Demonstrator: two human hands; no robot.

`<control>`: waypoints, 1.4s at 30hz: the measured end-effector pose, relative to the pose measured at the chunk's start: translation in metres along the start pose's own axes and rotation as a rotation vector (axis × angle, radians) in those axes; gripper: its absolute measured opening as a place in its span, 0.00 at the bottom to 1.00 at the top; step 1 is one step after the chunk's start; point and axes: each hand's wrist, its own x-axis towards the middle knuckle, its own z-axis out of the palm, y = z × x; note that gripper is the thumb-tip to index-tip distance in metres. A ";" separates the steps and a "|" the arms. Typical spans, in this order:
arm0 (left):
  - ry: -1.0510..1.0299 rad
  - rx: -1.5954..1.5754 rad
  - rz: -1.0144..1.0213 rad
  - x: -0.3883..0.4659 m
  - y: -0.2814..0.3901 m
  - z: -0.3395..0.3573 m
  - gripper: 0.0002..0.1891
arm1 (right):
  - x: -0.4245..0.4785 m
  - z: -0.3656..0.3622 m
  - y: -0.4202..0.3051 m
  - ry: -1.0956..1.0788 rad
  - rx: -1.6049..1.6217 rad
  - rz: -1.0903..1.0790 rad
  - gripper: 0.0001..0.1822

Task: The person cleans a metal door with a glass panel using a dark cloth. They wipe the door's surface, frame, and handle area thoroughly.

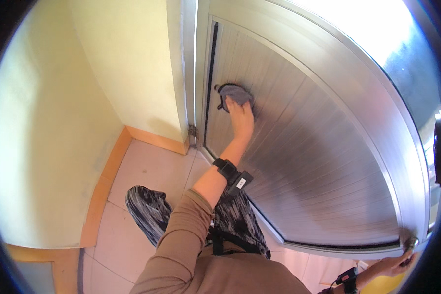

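A grey cloth with dark edging [238,93] is pressed flat against the ribbed panel of a metal door [301,121]. My left hand [241,117] holds it there with the fingers spread over it, close to the hinge side. At the lower right, my right hand [391,266] grips the door's free edge, right by a round metal door knob [411,242]; its fingertips are partly hidden. Black straps with small devices sit on both wrists, the left device [239,182] bearing a label.
Cream walls [132,66] with an orange tile skirting [150,139] meet in a corner to the left. Light tiles cover the floor [150,165] around my patterned trouser legs [147,209]. The door frame [189,73] stands beside the hinge [193,130]. Bright light comes from beyond the door.
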 end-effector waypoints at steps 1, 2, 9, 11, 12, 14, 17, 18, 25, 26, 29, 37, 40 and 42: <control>0.003 -0.015 -0.029 0.003 -0.003 -0.003 0.30 | -0.002 0.008 0.005 -0.008 0.015 0.024 0.21; 0.007 -0.028 -0.058 0.007 -0.006 -0.005 0.31 | -0.004 0.015 0.010 -0.046 -0.011 0.066 0.17; 0.149 0.111 0.334 0.087 0.049 -0.015 0.29 | -0.002 0.060 0.044 -0.118 0.225 0.221 0.21; 0.228 0.144 0.483 0.111 0.055 -0.004 0.29 | -0.002 0.072 0.076 -0.182 0.328 0.222 0.21; 0.238 0.195 0.485 0.114 0.056 0.006 0.29 | 0.004 0.075 0.099 -0.228 0.282 0.207 0.20; 0.185 0.312 0.453 0.121 0.050 0.017 0.30 | 0.007 0.080 0.085 -0.207 0.187 0.180 0.19; 0.239 0.250 0.372 0.145 0.026 0.016 0.30 | -0.003 0.125 0.050 -0.231 0.117 0.191 0.13; 0.245 0.322 0.391 0.151 0.010 0.012 0.30 | 0.016 0.132 0.046 -0.221 0.145 0.116 0.13; 0.207 0.171 0.193 0.175 -0.097 -0.004 0.23 | 0.024 0.192 -0.045 -0.277 0.162 -0.046 0.09; 0.231 0.165 0.260 0.158 -0.102 -0.011 0.25 | 0.001 0.152 -0.034 -0.232 0.183 -0.006 0.09; 0.187 0.112 -0.078 0.137 -0.102 0.007 0.31 | -0.001 0.172 -0.025 -0.280 0.264 0.043 0.08; 0.126 0.001 -0.346 0.139 -0.152 0.015 0.34 | -0.006 0.269 0.001 -0.264 0.303 0.194 0.07; 0.132 0.028 -0.356 0.133 -0.164 0.013 0.34 | -0.016 0.304 0.008 -0.315 0.336 0.219 0.07; 0.106 0.082 -0.422 0.134 -0.198 -0.002 0.38 | -0.031 0.329 0.005 -0.379 0.398 0.255 0.07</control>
